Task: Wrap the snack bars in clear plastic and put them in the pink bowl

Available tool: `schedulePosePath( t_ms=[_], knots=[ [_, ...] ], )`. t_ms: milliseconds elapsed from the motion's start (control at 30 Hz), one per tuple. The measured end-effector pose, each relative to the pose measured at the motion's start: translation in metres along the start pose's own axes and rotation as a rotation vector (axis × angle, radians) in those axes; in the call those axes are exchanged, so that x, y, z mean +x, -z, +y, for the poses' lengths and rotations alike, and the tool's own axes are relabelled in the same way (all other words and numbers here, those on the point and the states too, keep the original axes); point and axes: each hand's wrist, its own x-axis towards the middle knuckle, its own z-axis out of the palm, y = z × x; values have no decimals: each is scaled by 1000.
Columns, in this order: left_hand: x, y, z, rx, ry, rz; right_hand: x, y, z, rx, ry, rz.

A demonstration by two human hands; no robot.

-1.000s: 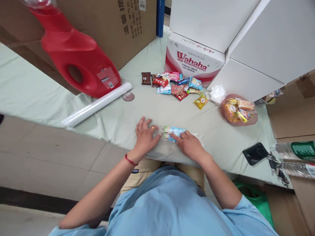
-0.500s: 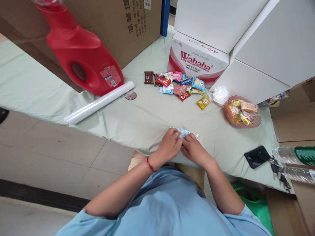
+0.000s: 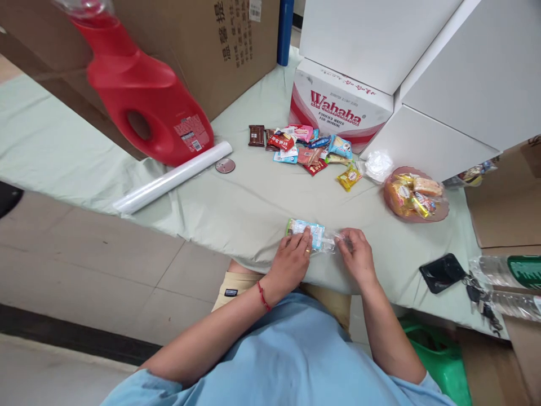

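Observation:
A small light-blue and green snack packet point(image 3: 301, 226) lies near the table's front edge, with clear plastic film point(image 3: 328, 241) around it that extends off its right end. My left hand point(image 3: 292, 256) rests on the packet, fingers stretched out and lying over its front part. At the right end of the film, my right hand point(image 3: 357, 254) pinches the clear plastic between thumb and fingers. The packet's lower edge is partly hidden under my left fingers.
Wrapped snacks point(image 3: 300, 148) lie in a pile before a Wahaba-style carton point(image 3: 338, 107). A pink bowl point(image 3: 386, 206) holds more snacks. On the left are a red jug point(image 3: 147, 107), a film roll point(image 3: 175, 177) and a round metal disc point(image 3: 225, 165). A black phone point(image 3: 442, 273) lies right.
My hands have moved apart. My right hand has slid right, drawing out the clear film, while my left hand has flattened over the packet, which shows more now.

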Motion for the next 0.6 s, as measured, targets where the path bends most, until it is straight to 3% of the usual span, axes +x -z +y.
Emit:
schedulePosePath(
  t_ms=[100,300,500,600],
  knots=[
    [-1,-2,4,18,-2,-8,20,-3,-31,62,-27,-135],
    [-3,-6,4,-11,-12,13,56,-47,-90,-383,33,-325],
    [-25,8,-18,-275,-127,102,42,-63,-103,-457,48,-333],
    [-45,14,-28,-415,-107,172,28,-66,-105,-479,118,-304]
  ],
)
